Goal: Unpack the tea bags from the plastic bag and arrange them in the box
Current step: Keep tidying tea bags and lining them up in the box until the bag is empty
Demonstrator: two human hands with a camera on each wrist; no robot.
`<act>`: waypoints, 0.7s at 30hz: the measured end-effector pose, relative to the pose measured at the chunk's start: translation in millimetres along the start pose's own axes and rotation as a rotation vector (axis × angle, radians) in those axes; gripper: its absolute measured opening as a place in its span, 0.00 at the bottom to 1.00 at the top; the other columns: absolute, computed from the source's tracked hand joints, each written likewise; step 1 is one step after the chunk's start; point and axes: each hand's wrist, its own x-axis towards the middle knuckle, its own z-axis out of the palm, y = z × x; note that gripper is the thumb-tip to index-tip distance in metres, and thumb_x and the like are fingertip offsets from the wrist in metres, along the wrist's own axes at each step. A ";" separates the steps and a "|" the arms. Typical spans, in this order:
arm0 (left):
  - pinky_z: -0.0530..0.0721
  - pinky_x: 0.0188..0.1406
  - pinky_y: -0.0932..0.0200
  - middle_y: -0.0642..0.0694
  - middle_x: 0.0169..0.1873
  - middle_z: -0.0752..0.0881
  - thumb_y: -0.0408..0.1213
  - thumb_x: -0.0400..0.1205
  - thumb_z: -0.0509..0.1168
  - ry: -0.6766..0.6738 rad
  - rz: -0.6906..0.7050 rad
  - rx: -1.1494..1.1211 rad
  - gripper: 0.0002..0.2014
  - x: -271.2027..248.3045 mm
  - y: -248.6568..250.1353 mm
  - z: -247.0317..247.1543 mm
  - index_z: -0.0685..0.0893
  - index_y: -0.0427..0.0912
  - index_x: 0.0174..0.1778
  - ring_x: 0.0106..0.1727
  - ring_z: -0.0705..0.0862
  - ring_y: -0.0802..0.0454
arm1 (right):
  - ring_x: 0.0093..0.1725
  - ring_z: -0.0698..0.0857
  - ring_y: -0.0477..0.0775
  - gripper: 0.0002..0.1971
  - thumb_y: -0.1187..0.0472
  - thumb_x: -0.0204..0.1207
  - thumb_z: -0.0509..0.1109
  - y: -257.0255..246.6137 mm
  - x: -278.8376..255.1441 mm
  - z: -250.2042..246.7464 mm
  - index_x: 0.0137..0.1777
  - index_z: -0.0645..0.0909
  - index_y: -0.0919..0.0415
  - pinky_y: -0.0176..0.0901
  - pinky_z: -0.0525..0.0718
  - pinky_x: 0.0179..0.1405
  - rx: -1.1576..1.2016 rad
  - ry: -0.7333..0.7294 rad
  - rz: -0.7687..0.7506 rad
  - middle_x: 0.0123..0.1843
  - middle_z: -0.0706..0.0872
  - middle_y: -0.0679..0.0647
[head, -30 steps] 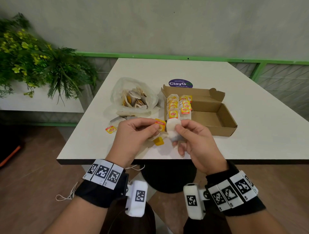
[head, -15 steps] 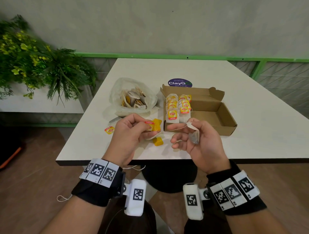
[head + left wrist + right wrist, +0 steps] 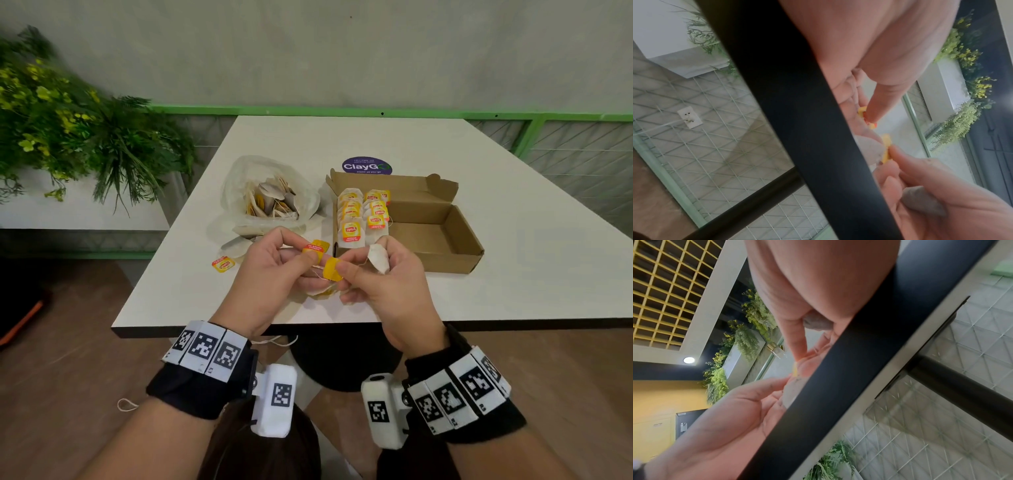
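Tea bags in white paper with yellow-and-red Lipton tags [image 3: 363, 219] fill the left end of our open brown cardboard box [image 3: 442, 236] in two rows running away from us. More lie jumbled in the clear plastic bag [image 3: 270, 195]. Our left hand [image 3: 274, 274] pinches a red-yellow tag [image 3: 315, 247]; our right hand [image 3: 383, 281] pinches a yellow tag [image 3: 333, 269] and grips a white pouch [image 3: 378, 257] pointing upward. A purple ClayGo sticker [image 3: 366, 166] sits behind the box.

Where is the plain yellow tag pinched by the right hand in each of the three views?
Head: the yellow tag sits at centre, between both hands, in front of the box.
Left wrist: right of centre, just past the black table edge.
Right wrist: a thin yellow sliver near centre, at the right hand's fingertips.
Shared landmark: the table edge, below the hands in the head view.
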 end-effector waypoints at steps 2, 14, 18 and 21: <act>0.92 0.38 0.57 0.36 0.42 0.93 0.22 0.85 0.65 0.029 0.019 -0.039 0.03 1.1 -2.4 -0.2 0.79 0.31 0.50 0.35 0.93 0.46 | 0.33 0.86 0.60 0.10 0.75 0.72 0.78 -1.5 -0.3 -2.8 0.42 0.80 0.62 0.49 0.87 0.32 0.030 -0.022 0.005 0.42 0.90 0.66; 0.90 0.32 0.61 0.38 0.41 0.90 0.30 0.87 0.67 0.211 0.116 -0.023 0.01 8.6 -8.7 0.3 0.82 0.35 0.51 0.36 0.93 0.43 | 0.37 0.86 0.63 0.19 0.77 0.70 0.77 -9.9 -6.8 -4.1 0.30 0.85 0.51 0.52 0.88 0.40 0.037 -0.157 0.015 0.44 0.90 0.68; 0.91 0.49 0.60 0.35 0.52 0.92 0.29 0.87 0.67 0.241 0.139 -0.185 0.03 7.2 -8.0 -2.7 0.82 0.33 0.54 0.57 0.93 0.40 | 0.33 0.85 0.51 0.11 0.72 0.74 0.78 0.4 -5.0 6.0 0.39 0.80 0.59 0.46 0.85 0.33 -0.209 -0.134 0.003 0.48 0.93 0.59; 0.88 0.60 0.54 0.42 0.58 0.92 0.30 0.86 0.69 0.252 0.186 -0.099 0.02 8.3 -13.7 -5.4 0.85 0.37 0.53 0.63 0.90 0.48 | 0.33 0.86 0.50 0.04 0.63 0.78 0.77 -0.3 -5.0 9.5 0.47 0.85 0.59 0.44 0.80 0.23 -0.212 -0.040 0.003 0.47 0.93 0.56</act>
